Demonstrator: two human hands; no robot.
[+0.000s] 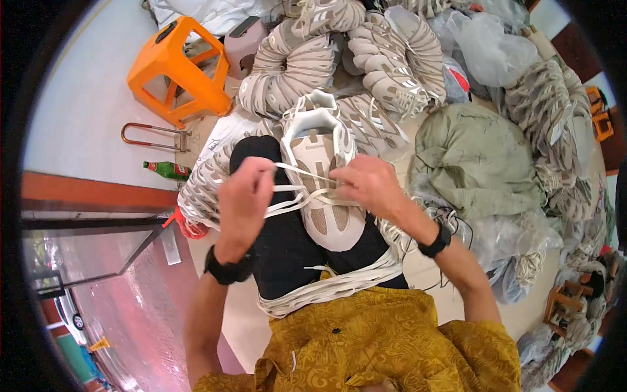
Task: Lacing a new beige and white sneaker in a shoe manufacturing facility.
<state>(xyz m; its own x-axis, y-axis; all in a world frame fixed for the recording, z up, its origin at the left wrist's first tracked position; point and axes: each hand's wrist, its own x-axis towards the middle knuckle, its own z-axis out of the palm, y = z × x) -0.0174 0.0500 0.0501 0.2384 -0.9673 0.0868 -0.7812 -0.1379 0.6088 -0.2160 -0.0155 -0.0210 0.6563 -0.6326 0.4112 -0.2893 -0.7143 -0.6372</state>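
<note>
Across our lap, in the head view, lies a beige sneaker upper [312, 157] with brown mesh panels, over the black trousers [277, 253], its toe toward our waist and its collar opening away from us. Its long axis runs nearly straight out from our body, leaning slightly so that the toe sits a little further right than the heel. The eyelet rows fall between our two hands, and our right hand [373, 186] is the nearer: its fingers overlap the right edge of the upper, while our left hand [245, 196] stands off to the left, over the thigh and apart from the upper.

One cream lace [302, 172] stretches almost straight from hand to hand over the tongue. At its left end our thumb and forefinger look pressed together on the strand, the other fingers seemingly curled in; at its right end our thumb and forefinger pinch it close to the eyelets. More lace strands [285, 209] run leftward from the eyelets toward our left hand; we cannot tell whether its lower fingers hold them.

Nearer our waist, a lace bundle [333, 287] drapes over both thighs, touched by neither hand. Beyond the upper lie nested sneaker uppers [313, 68].
</note>
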